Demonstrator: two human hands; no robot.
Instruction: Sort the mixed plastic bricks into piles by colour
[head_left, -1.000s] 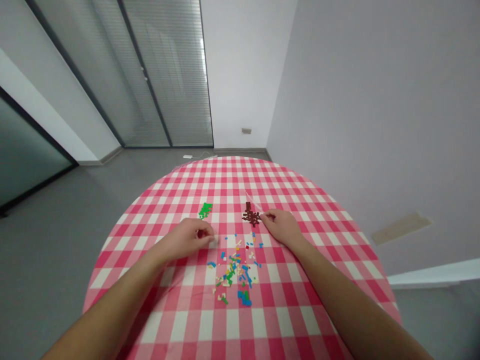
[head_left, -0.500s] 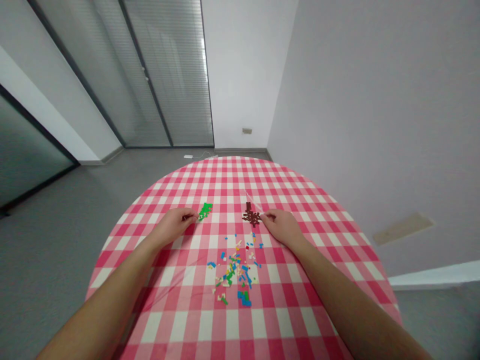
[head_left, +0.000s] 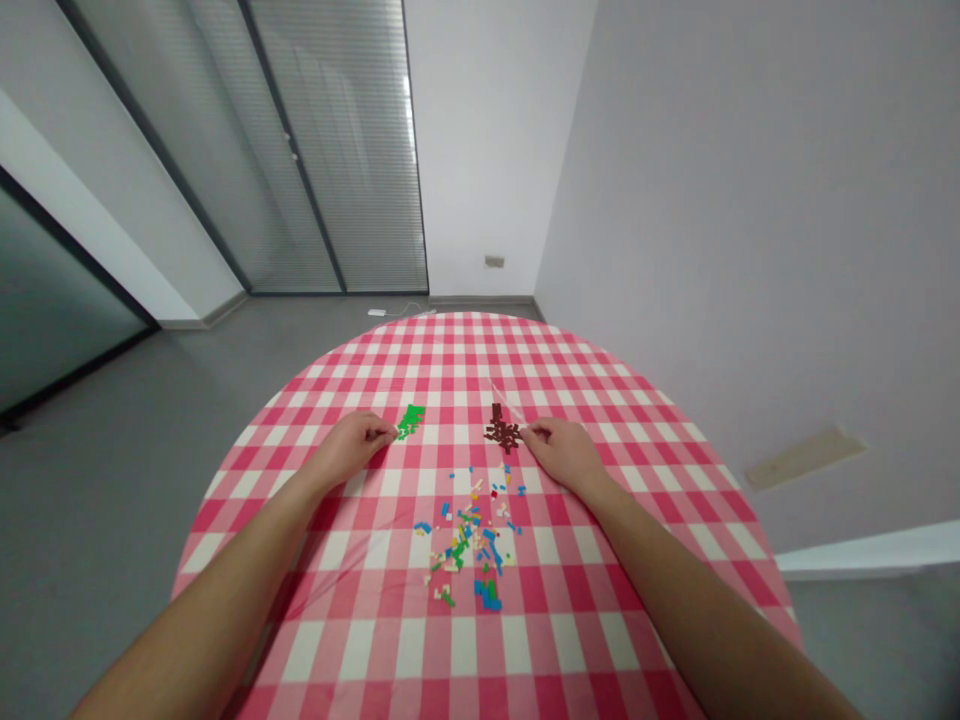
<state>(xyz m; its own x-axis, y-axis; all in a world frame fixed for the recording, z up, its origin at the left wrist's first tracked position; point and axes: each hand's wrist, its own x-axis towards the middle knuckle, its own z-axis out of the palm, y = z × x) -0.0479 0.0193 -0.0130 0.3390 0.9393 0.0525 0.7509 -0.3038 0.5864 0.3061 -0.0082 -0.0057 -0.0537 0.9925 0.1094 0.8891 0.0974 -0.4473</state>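
Two hands at green bricks and maroon bricks.

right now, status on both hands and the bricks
left hand pinched at green bricks, hold unclear; right hand at dark red bricks, hold unclear; mixed bricks loose nearer body; thin pale strip beside dark red bricks

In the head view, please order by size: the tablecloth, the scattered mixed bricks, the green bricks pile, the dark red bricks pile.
Largest first: the tablecloth, the scattered mixed bricks, then the green pile and dark red pile, which look alike, so unranked.
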